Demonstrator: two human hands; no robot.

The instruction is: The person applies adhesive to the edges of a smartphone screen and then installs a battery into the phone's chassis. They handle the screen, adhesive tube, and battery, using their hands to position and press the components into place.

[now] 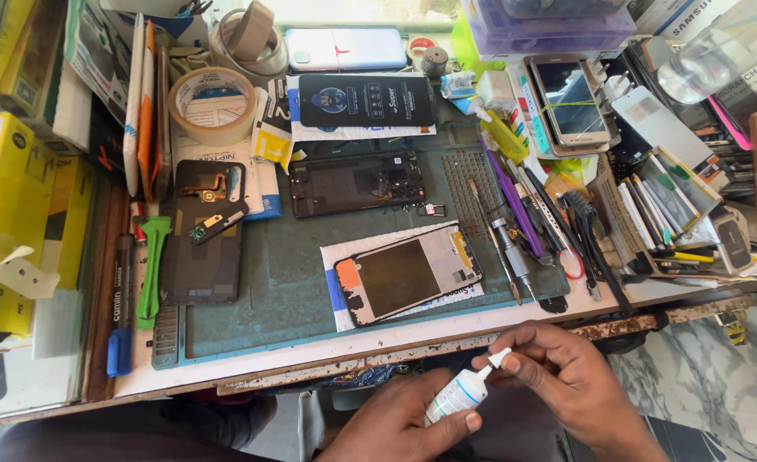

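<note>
Below the desk's (413, 342) front edge, at the six o'clock side of the view, the person holds one small white glue bottle (457, 395) with both hands. The left hand (396, 423) is wrapped around the bottle's body, thumb pressed along its lower side. The right hand (567, 372) pinches the bottle's thin white tip between thumb and forefinger. The bottle lies tilted, its tip pointing toward one o'clock.

On the green work mat (284, 282) lie three opened phone parts. One phone frame (408, 274) with a dark screen side rests on a white paper at the middle, directly at twelve o'clock from the hands. One dark phone body (354, 182) lies beyond it. One black back cover (203, 235) lies at nine o'clock from the frame, with a small loose part on top.

At the far left, two rolls of tape are seen: one wide beige roll (216, 104) and one stack of rolls (246, 38) behind it. One green plastic pry tool (151, 269) and one black marker (122, 304) with a blue cap lie along the mat's left edge. A cluster of tweezers and screwdrivers (524, 231), too crowded to count, lies at three o'clock from the frame. One phone bound with a rubber band (569, 103) lies beyond them.
</note>
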